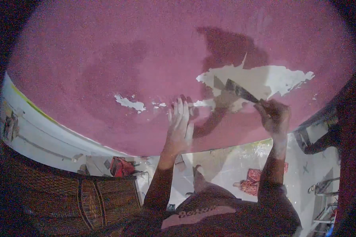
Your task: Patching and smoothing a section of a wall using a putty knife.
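A pink painted wall (158,59) fills the upper view. White bare patches (283,77) with ragged edges break its paint, the largest right of the middle, and a small curl of paint sticks up at its top edge. My right hand (276,114) is closed around the handle of a scraper (243,91), its dark flat blade pointing up and left over the large patch. My left hand (180,124) lies against the wall with fingers stretched out, between smaller white patches (130,103). It holds nothing. Shadows of my arm and the scraper fall on the wall.
Below the wall is a pale floor (221,162). Dark woven furniture (47,197) stands at the lower left, near a red bag (122,166). A red patterned cloth (252,181) lies near my right forearm. At the lower right stands a metal rack (326,193).
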A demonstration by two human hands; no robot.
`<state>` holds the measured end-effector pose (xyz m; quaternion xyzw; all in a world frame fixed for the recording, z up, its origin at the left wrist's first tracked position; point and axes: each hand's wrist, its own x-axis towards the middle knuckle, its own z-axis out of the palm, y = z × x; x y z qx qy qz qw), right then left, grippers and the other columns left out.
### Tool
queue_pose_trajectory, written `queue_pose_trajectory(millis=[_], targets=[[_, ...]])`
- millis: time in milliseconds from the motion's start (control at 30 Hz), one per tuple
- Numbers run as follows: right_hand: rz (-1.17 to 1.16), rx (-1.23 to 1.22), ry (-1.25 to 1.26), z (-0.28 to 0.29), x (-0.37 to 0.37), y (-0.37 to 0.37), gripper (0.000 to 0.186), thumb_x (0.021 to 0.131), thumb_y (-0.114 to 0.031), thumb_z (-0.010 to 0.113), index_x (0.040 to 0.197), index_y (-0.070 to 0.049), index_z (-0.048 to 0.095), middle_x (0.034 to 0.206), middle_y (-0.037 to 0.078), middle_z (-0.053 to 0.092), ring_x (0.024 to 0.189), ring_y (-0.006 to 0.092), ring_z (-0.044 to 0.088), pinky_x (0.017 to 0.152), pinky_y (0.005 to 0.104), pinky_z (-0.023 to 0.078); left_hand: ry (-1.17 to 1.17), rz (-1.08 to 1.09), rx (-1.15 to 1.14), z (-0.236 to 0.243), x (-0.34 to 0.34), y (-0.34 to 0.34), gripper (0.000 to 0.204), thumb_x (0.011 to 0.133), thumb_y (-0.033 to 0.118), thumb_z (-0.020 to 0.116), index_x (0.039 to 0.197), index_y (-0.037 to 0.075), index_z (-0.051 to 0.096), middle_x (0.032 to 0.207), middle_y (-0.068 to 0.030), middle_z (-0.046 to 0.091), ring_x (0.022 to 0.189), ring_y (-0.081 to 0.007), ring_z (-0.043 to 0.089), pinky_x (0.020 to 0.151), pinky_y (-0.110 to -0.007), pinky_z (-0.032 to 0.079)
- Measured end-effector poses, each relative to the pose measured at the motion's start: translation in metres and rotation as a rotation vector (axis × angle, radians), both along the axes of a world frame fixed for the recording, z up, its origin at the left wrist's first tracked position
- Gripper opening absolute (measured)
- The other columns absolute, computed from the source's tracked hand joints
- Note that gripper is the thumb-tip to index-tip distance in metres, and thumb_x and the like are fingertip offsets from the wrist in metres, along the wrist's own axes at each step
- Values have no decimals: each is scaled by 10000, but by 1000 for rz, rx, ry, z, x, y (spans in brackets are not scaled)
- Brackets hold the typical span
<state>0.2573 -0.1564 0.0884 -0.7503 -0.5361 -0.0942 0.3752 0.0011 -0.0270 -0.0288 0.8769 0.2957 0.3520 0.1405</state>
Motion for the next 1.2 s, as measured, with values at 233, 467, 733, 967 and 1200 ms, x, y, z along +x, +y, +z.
queue_pose_trajectory(millis=[233, 467, 733, 967, 1200], targets=[[202, 355, -363, -26, 14, 42, 146, 753, -149, 752, 753, -17, 689, 577, 68, 617, 508, 116, 582, 488, 280, 452, -11, -3, -45, 12, 20, -3, 630, 897, 138, 403, 1433, -73, 149, 1499, -291, 85, 1398, -433, 75, 1123, -538, 31], [211, 229, -97, -29, 43, 40, 113, 710, -126, 763, 730, -58, 675, 602, 81, 613, 546, 166, 642, 493, 279, 480, 71, 85, 31, 14, 26, 19, 602, 912, 156, 383, 1421, -83, 170, 1483, -306, 123, 1385, -452, 106, 1115, -556, 73], [244, 227, -155, -26, 59, 46, 137, 665, -101, 774, 787, -75, 719, 629, 100, 614, 511, 229, 587, 487, 300, 446, 216, 184, 26, -2, 32, 42, 570, 907, 187, 400, 1391, -78, 259, 1429, -332, 233, 1334, -497, 199, 1092, -569, 130], [390, 406, 43, -32, 61, 58, 138, 670, -77, 762, 802, -94, 725, 640, 111, 620, 526, 250, 598, 488, 306, 449, 280, 150, 15, -5, 27, 48, 575, 895, 165, 391, 1384, -98, 241, 1409, -386, 211, 1334, -530, 171, 1094, -573, 112], [331, 273, -228, -25, 57, 59, 174, 612, -71, 790, 756, -102, 697, 680, 70, 667, 576, 186, 633, 525, 299, 486, 222, 186, 181, -21, 35, 51, 576, 848, 144, 429, 1325, -147, 288, 1343, -393, 304, 1262, -545, 269, 1062, -591, 161]])
